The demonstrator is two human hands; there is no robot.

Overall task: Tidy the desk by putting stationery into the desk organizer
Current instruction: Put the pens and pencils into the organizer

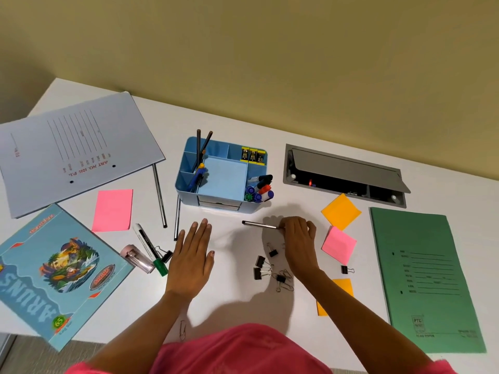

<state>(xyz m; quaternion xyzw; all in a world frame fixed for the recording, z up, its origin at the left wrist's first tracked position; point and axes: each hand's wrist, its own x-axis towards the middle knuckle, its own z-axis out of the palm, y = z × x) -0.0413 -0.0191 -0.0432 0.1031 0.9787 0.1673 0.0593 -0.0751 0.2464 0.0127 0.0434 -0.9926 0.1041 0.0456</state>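
Pencil [260, 225]: long axis runs left from my right hand [298, 233], whose fingers pinch its right end. The free tip points left, toward a spot just ahead of my left hand [193, 255]. Desk organizer [221, 174]: ahead of both hands, up and left of the right one, just beyond the pencil. Left hand: flat on the worktop [297, 136], fingers straight, holding nothing. Judgement: the right hand delivers, swinging the pencil upright first.

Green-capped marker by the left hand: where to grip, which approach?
Probably pinch the green-capped marker across its white barrel end, from above. It lies flat and diagonal; the cap end is hemmed in by the pink tube and a binder clip, while the far end has bare desk on both sides.
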